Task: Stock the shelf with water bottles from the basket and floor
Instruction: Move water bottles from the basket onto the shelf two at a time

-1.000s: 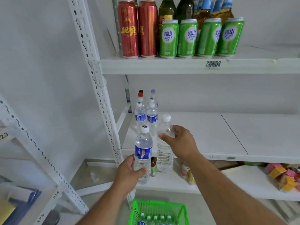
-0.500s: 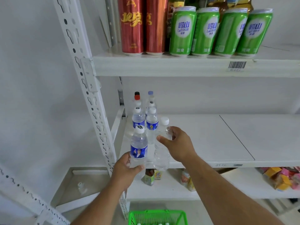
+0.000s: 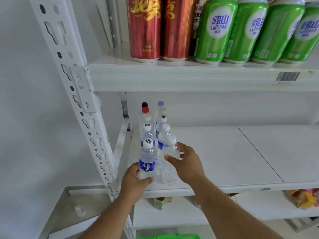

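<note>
Low in the middle of the frame, the left hand (image 3: 133, 183) fingers hold a blue-label bottle (image 3: 148, 161). The right hand (image 3: 187, 163) fingers hold a clear bottle (image 3: 170, 163), lining both up on the shelf (image 3: 224, 156).

**Bright, even light; soft at the edges**

Diffuse white light fills the scene, shadows faint. The tall green aluminium cans (image 3: 250, 30) at 1 o'clock are motion-blurred. The perforated white steel upright (image 3: 74, 94) at 9 o'clock bows with wide-angle distortion.
</note>
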A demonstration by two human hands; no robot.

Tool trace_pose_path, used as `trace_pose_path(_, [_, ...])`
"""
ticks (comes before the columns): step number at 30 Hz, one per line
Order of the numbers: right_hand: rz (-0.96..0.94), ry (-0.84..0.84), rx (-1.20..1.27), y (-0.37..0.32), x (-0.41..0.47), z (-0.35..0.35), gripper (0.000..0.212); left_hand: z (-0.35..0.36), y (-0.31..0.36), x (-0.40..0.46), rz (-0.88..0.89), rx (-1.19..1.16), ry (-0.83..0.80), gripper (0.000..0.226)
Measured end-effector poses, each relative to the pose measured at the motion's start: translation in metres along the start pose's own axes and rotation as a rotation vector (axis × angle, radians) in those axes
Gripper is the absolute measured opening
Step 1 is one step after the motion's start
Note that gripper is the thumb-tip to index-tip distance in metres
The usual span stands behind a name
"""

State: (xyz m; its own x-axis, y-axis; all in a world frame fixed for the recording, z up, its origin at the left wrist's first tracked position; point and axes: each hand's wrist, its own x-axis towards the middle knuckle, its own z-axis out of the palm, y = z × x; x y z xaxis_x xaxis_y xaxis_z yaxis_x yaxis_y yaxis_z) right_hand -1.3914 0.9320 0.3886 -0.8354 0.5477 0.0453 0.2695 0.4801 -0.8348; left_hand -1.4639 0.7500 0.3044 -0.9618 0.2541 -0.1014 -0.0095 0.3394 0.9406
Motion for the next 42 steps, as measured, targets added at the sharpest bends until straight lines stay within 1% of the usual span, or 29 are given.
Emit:
trace_pose_path(2, [-0.002, -0.014, 0.016, 0.003, 0.006, 0.005, 0.051, 0.002, -0.001, 0.009, -0.004, 0.002, 0.005, 0.051])
trace_pose_path(7, [0.032, -0.02, 0.065, 0.012, 0.017, 0.017, 0.054, 0.005, -0.01, 0.027, -0.017, 0.027, -0.007, 0.058])
trace_pose_path(14, [0.014, -0.013, 0.076, 0.014, 0.028, 0.026, 0.056, 0.01, -0.014, 0.044, -0.004, 0.037, -0.011, 0.053])
trace_pose_path(18, [0.01, -0.021, 0.072, 0.014, 0.029, 0.028, 0.056, 0.014, -0.014, 0.05, 0.006, 0.039, -0.024, 0.06])
trace_pose_path(25, [0.025, -0.05, 0.066, 0.019, 0.023, 0.028, 0.059, 0.015, -0.012, 0.053, 0.013, 0.128, -0.025, 0.067])
trace_pose_path(27, [0.048, -0.07, 0.063, 0.021, 0.021, 0.028, 0.055, 0.014, -0.011, 0.052, 0.005, 0.135, -0.026, 0.068])
trace_pose_path(30, [0.073, -0.094, 0.062, 0.024, 0.019, 0.028, 0.043, 0.013, -0.013, 0.048, -0.016, 0.103, -0.051, 0.073])
trace_pose_path(32, [0.092, -0.108, 0.069, 0.024, 0.016, 0.028, 0.045, 0.012, -0.013, 0.044, -0.027, 0.076, -0.073, 0.079])
trace_pose_path(35, [0.121, -0.129, 0.063, 0.028, 0.01, 0.026, 0.045, 0.011, -0.011, 0.035, -0.029, 0.102, -0.075, 0.084])
trace_pose_path(36, [0.131, -0.137, 0.055, 0.029, 0.006, 0.025, 0.048, 0.01, -0.01, 0.031, -0.028, 0.12, -0.075, 0.085])
trace_pose_path(39, [0.194, -0.163, -0.013, 0.031, -0.007, 0.022, 0.085, 0.006, -0.009, 0.019, -0.031, 0.218, -0.085, 0.086])
trace_pose_path(40, [0.208, -0.165, -0.049, 0.032, -0.011, 0.02, 0.09, 0.005, -0.009, 0.015, -0.035, 0.249, -0.087, 0.087])
trace_pose_path(42, [0.223, -0.172, -0.101, 0.033, -0.023, 0.016, 0.09, 0.001, -0.007, 0.004, -0.04, 0.294, -0.094, 0.089])
